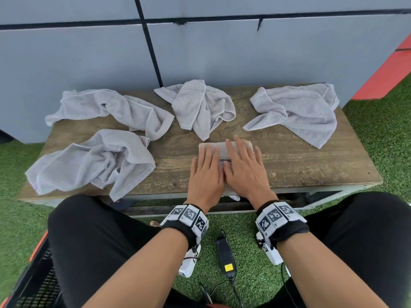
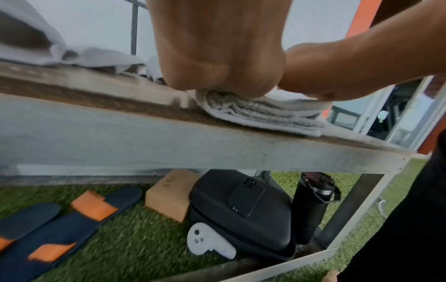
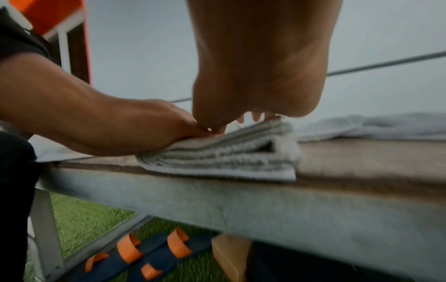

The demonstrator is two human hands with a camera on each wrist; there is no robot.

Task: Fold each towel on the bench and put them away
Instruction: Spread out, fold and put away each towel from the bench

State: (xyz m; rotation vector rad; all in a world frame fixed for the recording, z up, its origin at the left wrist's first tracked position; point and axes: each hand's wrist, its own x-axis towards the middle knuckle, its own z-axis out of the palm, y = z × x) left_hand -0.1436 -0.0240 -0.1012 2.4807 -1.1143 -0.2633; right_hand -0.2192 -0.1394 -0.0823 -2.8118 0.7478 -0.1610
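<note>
A folded grey towel (image 1: 222, 150) lies at the near edge of the wooden bench (image 1: 289, 156), in several layers as the wrist views show (image 2: 260, 112) (image 3: 217, 158). My left hand (image 1: 205, 172) and right hand (image 1: 243, 165) press flat on top of it side by side, fingers straight. Several crumpled grey towels lie loose on the bench: one at the front left (image 1: 93, 163), one at the back left (image 1: 111, 110), one at the back middle (image 1: 200, 105), one at the back right (image 1: 298, 110).
A grey wall stands behind the bench. Under the bench lie blue and orange sandals (image 2: 72, 215), a cardboard box (image 2: 169, 194), a black case (image 2: 241, 219) with a phone on it, a white controller (image 2: 207, 240) and a dark bottle (image 2: 311, 206). A black crate (image 1: 33, 281) sits at my lower left on the grass.
</note>
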